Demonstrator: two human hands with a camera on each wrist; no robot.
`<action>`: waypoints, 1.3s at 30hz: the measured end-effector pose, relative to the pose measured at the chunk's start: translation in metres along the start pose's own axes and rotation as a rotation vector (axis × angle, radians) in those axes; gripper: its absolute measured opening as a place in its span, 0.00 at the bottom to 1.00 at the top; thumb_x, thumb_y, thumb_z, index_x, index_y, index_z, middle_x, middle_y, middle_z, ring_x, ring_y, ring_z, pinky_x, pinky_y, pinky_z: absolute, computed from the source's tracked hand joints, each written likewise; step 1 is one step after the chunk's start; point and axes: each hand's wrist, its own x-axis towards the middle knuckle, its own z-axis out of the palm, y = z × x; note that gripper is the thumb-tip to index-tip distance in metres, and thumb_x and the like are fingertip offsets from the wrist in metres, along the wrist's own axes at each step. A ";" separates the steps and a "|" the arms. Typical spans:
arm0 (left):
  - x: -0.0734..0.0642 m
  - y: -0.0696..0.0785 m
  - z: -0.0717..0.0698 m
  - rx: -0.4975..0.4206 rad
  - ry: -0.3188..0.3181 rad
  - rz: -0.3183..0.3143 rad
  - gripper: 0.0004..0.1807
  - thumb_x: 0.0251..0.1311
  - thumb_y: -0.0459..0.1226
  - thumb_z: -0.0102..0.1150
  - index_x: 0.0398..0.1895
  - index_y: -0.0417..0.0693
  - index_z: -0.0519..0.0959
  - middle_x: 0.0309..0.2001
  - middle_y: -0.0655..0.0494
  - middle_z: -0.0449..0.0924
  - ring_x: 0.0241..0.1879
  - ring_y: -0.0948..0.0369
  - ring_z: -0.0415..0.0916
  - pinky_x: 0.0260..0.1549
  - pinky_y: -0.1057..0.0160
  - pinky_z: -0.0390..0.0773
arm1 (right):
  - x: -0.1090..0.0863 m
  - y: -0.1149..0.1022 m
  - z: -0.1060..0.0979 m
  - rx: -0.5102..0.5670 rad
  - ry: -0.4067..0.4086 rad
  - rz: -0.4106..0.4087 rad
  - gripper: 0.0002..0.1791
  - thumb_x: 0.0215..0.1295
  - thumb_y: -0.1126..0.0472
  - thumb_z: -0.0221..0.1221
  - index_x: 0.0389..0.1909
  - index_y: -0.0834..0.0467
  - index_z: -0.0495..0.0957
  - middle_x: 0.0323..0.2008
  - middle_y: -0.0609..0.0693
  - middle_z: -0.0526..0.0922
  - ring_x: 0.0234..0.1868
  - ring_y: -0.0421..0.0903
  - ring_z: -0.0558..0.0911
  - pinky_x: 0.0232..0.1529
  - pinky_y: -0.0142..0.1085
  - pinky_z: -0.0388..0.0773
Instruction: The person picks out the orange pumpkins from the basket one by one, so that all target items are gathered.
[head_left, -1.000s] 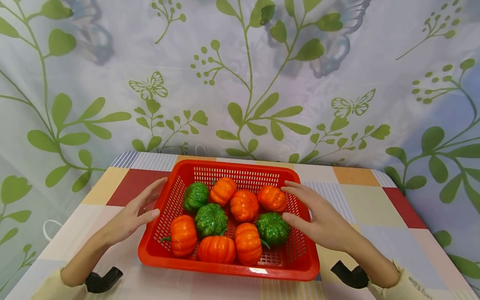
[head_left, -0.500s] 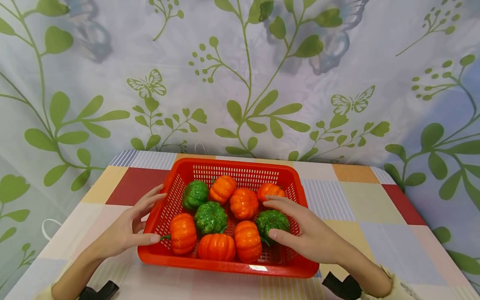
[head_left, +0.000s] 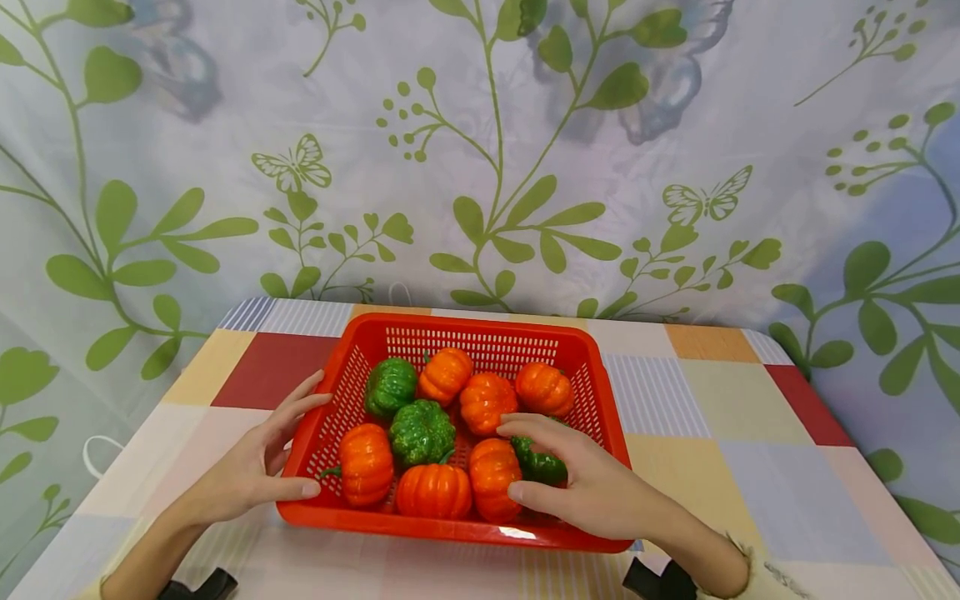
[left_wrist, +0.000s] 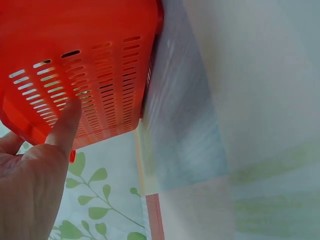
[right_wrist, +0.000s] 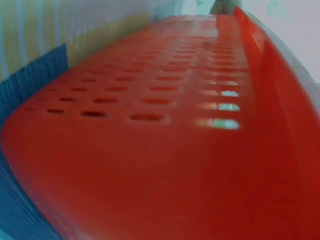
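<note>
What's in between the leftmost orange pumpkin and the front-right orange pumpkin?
In the head view, a front-middle orange pumpkin lies between the leftmost orange pumpkin and the front-right orange pumpkin, with a green pumpkin just behind it.

The red basket (head_left: 420,527) is showing smooth, moulded plastic, and its near rim is throwing back a hard white glint. The orange pumpkins (head_left: 433,492) are wearing a slick, lacquered shine over their ribs, while the green pumpkins (head_left: 422,432) are gleaming in small, speckled highlights. The patchwork tablecloth (head_left: 735,396) is looking matt and smooth. Behind it, the printed curtain (head_left: 645,200) is giving off a faint sheen. The cream sleeve (head_left: 759,582) is ending in a rough, frayed cloth edge. In the blurred right wrist view, the tablecloth's blue patch is perhaps showing a ribbed weave.
</note>
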 end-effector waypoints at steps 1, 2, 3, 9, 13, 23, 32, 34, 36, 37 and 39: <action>0.000 -0.001 0.000 -0.001 0.000 -0.002 0.45 0.51 0.26 0.65 0.74 0.38 0.55 0.79 0.52 0.34 0.68 0.70 0.55 0.48 0.61 0.80 | 0.000 0.001 0.001 -0.006 -0.004 0.000 0.28 0.67 0.55 0.63 0.66 0.44 0.69 0.64 0.38 0.71 0.66 0.42 0.68 0.61 0.48 0.72; 0.000 -0.002 -0.001 0.000 0.000 -0.004 0.46 0.51 0.26 0.65 0.74 0.38 0.55 0.79 0.52 0.34 0.68 0.70 0.56 0.48 0.60 0.80 | 0.001 0.002 0.003 -0.013 -0.007 -0.001 0.28 0.67 0.54 0.63 0.66 0.44 0.69 0.64 0.38 0.71 0.66 0.42 0.68 0.60 0.48 0.72; -0.001 -0.003 -0.001 -0.002 -0.002 -0.006 0.46 0.51 0.26 0.65 0.74 0.38 0.55 0.79 0.52 0.34 0.68 0.69 0.56 0.48 0.60 0.80 | 0.001 0.003 0.004 -0.022 -0.008 -0.002 0.28 0.66 0.53 0.63 0.66 0.44 0.69 0.64 0.38 0.71 0.65 0.42 0.68 0.60 0.47 0.73; -0.002 -0.008 -0.003 -0.050 -0.027 -0.032 0.48 0.51 0.26 0.64 0.75 0.39 0.52 0.79 0.54 0.30 0.67 0.66 0.59 0.46 0.54 0.82 | 0.004 0.006 0.010 -0.028 -0.015 0.014 0.28 0.66 0.52 0.64 0.66 0.44 0.70 0.64 0.37 0.70 0.64 0.41 0.69 0.60 0.45 0.73; -0.003 -0.006 -0.004 -0.080 -0.041 -0.056 0.50 0.51 0.28 0.64 0.76 0.41 0.49 0.79 0.56 0.28 0.66 0.65 0.58 0.45 0.53 0.82 | 0.008 0.006 0.012 -0.012 -0.036 0.035 0.28 0.65 0.51 0.64 0.65 0.48 0.71 0.64 0.39 0.71 0.64 0.41 0.69 0.62 0.46 0.72; -0.002 -0.002 0.002 -0.109 -0.070 -0.080 0.58 0.47 0.26 0.66 0.79 0.50 0.42 0.79 0.61 0.24 0.68 0.68 0.54 0.51 0.56 0.80 | 0.013 0.007 0.014 -0.033 -0.047 0.095 0.31 0.66 0.50 0.63 0.68 0.51 0.69 0.68 0.48 0.68 0.67 0.43 0.67 0.59 0.43 0.75; -0.002 -0.002 0.004 -0.054 -0.052 -0.101 0.58 0.47 0.28 0.67 0.79 0.52 0.42 0.79 0.61 0.27 0.66 0.69 0.55 0.49 0.56 0.81 | 0.017 0.005 0.014 -0.206 -0.062 0.111 0.32 0.68 0.44 0.60 0.68 0.54 0.70 0.66 0.46 0.72 0.67 0.44 0.69 0.67 0.50 0.65; -0.002 -0.002 0.004 -0.056 -0.051 -0.102 0.58 0.47 0.29 0.67 0.79 0.53 0.42 0.79 0.61 0.27 0.67 0.69 0.55 0.49 0.56 0.80 | 0.017 0.006 0.015 -0.220 -0.069 0.106 0.31 0.68 0.45 0.60 0.68 0.54 0.70 0.64 0.44 0.73 0.66 0.44 0.70 0.66 0.51 0.66; -0.002 -0.002 0.004 -0.058 -0.049 -0.101 0.58 0.47 0.29 0.67 0.79 0.53 0.42 0.79 0.61 0.27 0.67 0.68 0.55 0.50 0.57 0.80 | 0.017 0.008 0.015 -0.232 -0.073 0.096 0.31 0.67 0.46 0.61 0.67 0.54 0.71 0.64 0.44 0.74 0.65 0.45 0.71 0.65 0.51 0.66; -0.002 -0.002 0.004 -0.058 -0.048 -0.097 0.58 0.47 0.28 0.66 0.79 0.53 0.42 0.79 0.61 0.26 0.67 0.68 0.54 0.50 0.57 0.80 | 0.017 0.008 0.016 -0.236 -0.073 0.093 0.31 0.67 0.46 0.61 0.67 0.54 0.71 0.63 0.45 0.74 0.65 0.46 0.71 0.65 0.52 0.66; -0.002 -0.002 0.004 -0.053 -0.047 -0.091 0.58 0.47 0.28 0.66 0.79 0.53 0.43 0.79 0.61 0.26 0.67 0.68 0.54 0.51 0.58 0.79 | 0.017 0.009 0.016 -0.246 -0.074 0.094 0.30 0.67 0.49 0.62 0.66 0.55 0.72 0.63 0.45 0.74 0.65 0.46 0.71 0.65 0.52 0.66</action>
